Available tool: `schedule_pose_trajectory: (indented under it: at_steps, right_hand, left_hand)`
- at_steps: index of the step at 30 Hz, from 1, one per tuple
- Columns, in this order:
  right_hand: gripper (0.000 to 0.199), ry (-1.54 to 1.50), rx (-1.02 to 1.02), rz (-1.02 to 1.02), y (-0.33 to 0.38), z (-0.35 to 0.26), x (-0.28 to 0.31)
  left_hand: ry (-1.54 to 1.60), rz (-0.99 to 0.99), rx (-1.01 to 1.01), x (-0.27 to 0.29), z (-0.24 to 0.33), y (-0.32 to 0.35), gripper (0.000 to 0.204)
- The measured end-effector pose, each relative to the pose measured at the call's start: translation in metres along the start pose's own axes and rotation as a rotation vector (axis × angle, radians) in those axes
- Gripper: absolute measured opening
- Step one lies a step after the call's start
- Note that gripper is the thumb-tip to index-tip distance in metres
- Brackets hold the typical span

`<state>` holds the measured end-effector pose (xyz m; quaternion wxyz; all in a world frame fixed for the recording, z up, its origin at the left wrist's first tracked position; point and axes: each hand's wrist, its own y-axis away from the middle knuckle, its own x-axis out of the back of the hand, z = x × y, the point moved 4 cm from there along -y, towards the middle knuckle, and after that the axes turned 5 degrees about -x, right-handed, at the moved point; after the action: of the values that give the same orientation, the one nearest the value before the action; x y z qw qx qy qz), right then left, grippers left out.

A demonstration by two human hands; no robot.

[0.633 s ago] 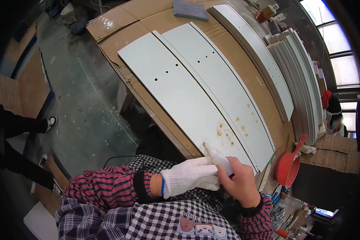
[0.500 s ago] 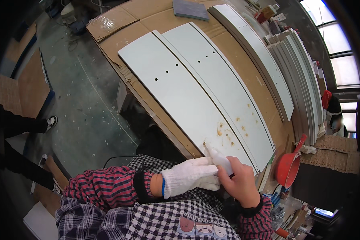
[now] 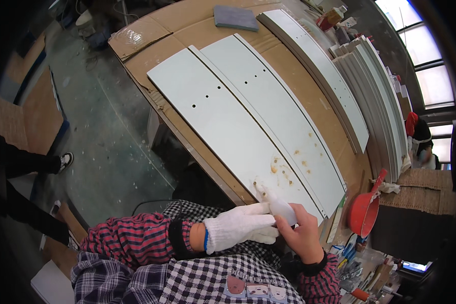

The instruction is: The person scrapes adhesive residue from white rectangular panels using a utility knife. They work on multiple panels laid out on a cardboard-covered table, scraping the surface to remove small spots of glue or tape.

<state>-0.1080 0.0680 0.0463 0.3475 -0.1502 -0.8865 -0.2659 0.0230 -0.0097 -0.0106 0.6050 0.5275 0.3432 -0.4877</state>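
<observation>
Where hands point(image 3: 268, 228) meet: panels point(image 3: 248, 126), red scoop point(image 3: 365, 213).

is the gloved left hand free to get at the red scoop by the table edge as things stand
Probably not straight away. The left hand is closed around the white squeeze bag together with the bare right hand, and that right hand lies between it and the red scoop. It would need to let go and cross over.

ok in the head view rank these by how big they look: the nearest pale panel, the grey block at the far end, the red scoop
1. nearest pale panel, by far the largest
2. red scoop
3. grey block

The last two look alike in size; the block lies farther from the camera, so their order is unsure.
</observation>
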Motion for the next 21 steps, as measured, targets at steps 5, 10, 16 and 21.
schedule_pose_trajectory:
  at_steps: [5,10,16,21]
  right_hand:
    - [0.03,-0.02,0.122,0.072,0.002,0.006,0.0]
    - [0.029,0.026,0.146,0.075,0.001,0.002,0.002]
    - [0.029,0.112,0.189,0.064,-0.005,-0.007,0.001]
    - [0.027,0.136,0.099,0.006,-0.008,-0.005,-0.001]
  left_hand:
    - [-0.029,0.024,0.022,-0.005,0.001,0.001,0.055]
    - [-0.047,0.027,0.017,-0.009,0.004,0.002,0.051]
    - [-0.019,0.022,0.024,-0.002,-0.001,0.0,0.047]
    - [-0.001,0.017,0.027,-0.001,0.001,0.001,0.049]
